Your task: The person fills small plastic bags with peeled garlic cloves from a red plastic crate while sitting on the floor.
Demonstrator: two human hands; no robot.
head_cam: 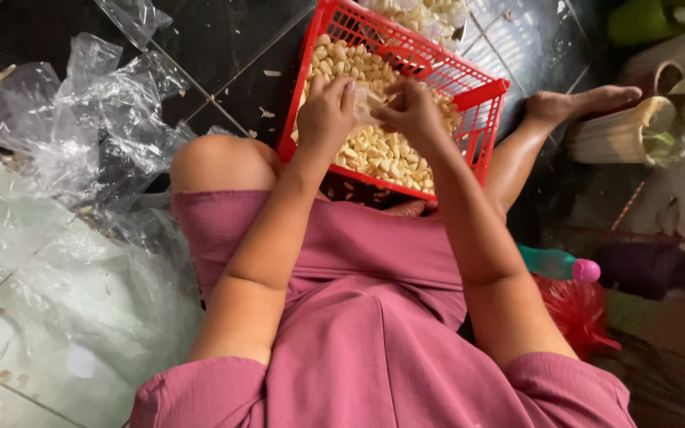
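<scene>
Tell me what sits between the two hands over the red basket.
In the head view, a small pale clove or peel piece is pinched between the left hand and right hand, above the peeled cloves in the red basket.

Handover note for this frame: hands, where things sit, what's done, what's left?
Left hand and right hand: together over the red basket, both pinching one pale clove.
Basket rests on the dark floor between the legs, holding a layer of peeled cloves.
Done: many cloves look peeled.
Left: the clove in hand; I can't tell how many more.
Clear plastic bags lie left.
</scene>
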